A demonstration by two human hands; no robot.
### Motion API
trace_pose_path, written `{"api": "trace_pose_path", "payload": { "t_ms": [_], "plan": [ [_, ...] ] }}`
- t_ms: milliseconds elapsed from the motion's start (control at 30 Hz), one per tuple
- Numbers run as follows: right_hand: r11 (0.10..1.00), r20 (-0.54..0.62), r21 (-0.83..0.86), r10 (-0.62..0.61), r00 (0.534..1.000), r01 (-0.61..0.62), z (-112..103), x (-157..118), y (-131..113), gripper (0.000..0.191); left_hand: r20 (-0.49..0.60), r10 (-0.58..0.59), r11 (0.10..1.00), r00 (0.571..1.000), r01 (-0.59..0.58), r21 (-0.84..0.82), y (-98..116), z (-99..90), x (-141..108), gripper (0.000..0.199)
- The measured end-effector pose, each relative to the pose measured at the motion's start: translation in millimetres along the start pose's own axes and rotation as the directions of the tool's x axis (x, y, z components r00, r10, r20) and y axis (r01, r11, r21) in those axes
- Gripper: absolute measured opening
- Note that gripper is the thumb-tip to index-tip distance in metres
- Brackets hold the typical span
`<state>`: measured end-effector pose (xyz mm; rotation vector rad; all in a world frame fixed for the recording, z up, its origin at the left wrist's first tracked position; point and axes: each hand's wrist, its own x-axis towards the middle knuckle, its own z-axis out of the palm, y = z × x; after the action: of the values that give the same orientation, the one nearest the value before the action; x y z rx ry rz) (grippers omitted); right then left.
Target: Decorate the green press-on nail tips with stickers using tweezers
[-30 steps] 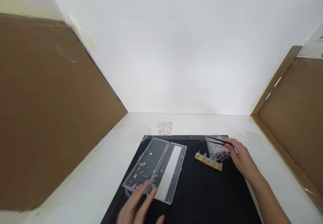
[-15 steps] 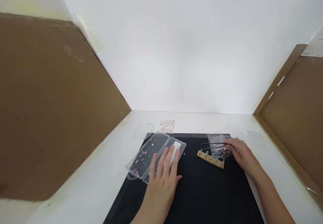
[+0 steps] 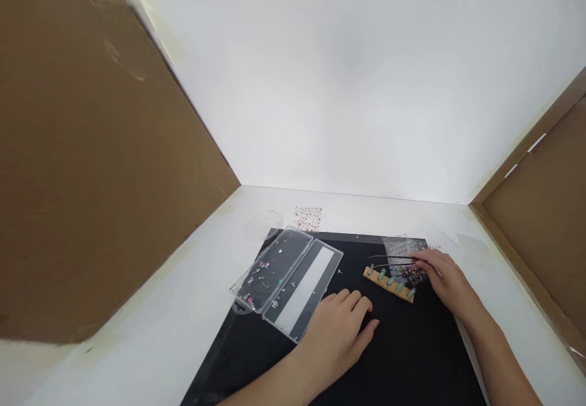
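Note:
My left hand lies over the black mat, fingers loosely bent and thumb apart, holding nothing. Beside it is an open clear plastic case with small gems scattered inside and a white strip in one half. My right hand grips dark, thin tweezers, whose tips are apart and point left. Just below the tweezers sits a wooden strip bearing a row of pale teal nail tips. A clear sheet of multicoloured gems lies partly behind the tweezers and my right hand.
A sticker sheet with red marks lies on the white surface behind the mat. Left of it is a round clear lid or dish. Cardboard panels stand at left and right, with a white wall at the back.
My left hand has moved right, off the clear case onto the mat, and its fingers have bent. My right hand still holds the tweezers over the nail tips. The view has shifted slightly.

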<state>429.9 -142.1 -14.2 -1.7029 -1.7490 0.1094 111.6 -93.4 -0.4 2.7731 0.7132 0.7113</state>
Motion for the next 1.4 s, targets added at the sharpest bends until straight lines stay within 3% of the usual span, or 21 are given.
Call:
{"api": "trace_pose_path", "payload": {
  "t_ms": [367, 1000, 1400],
  "plan": [
    [0.997, -0.024, -0.039, -0.069, 0.997, 0.068, -6, 0, 3, 0.034, -0.043, 0.007, 0.999, 0.999, -0.009, -0.032, -1, 2.6, -2, 0.024],
    [0.986, -0.055, -0.134, -0.112, 0.992, 0.103, -6, -2, 5, 0.032, 0.186, -0.037, 0.999, 0.982, 0.035, 0.013, 5, -7.8, 2, 0.02],
    [0.988, -0.05, -0.119, -0.104, 0.993, 0.097, -7, -1, -2, 0.031, 0.224, -0.05, 0.999, 0.973, 0.045, 0.025, 6, -11.0, 2, 0.018]
  ]
}}
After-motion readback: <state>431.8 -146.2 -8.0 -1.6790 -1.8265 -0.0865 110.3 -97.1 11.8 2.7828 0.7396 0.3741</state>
